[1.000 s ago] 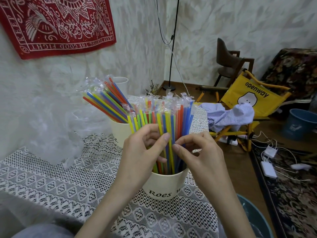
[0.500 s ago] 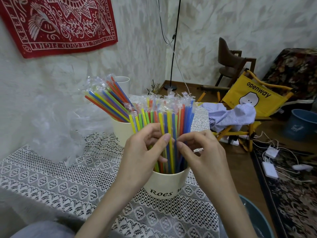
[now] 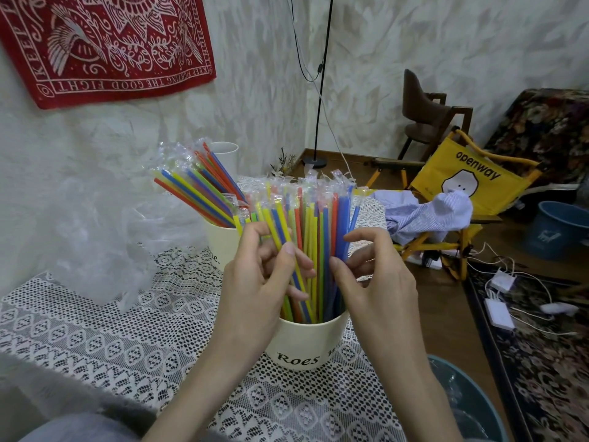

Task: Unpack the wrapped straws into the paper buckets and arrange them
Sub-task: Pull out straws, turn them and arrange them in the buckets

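A cream paper bucket [image 3: 306,342] marked "Roes" stands on the lace tablecloth, full of upright wrapped straws [image 3: 314,224] in yellow, blue, red and green. My left hand [image 3: 255,295] grips the left part of this bunch, thumb across a yellow and a blue straw. On the bunch's right side my right hand [image 3: 376,282] pinches several blue straws between thumb and fingers. Behind stands a second cream bucket [image 3: 220,240] with wrapped straws [image 3: 197,189] leaning left. A third bucket [image 3: 224,154] shows at the back, its inside hidden.
Crumpled clear plastic wrapping [image 3: 105,253] lies on the table at the left against the wall. A blue bin [image 3: 468,406] sits below the table's right edge. A yellow folding chair [image 3: 462,186] with a striped cloth, cables and a lamp pole [image 3: 322,78] stand beyond.
My left thumb has slid up and over onto a yellow and blue straw, tilting them left. My right hand has moved right and taken hold of the blue straws.
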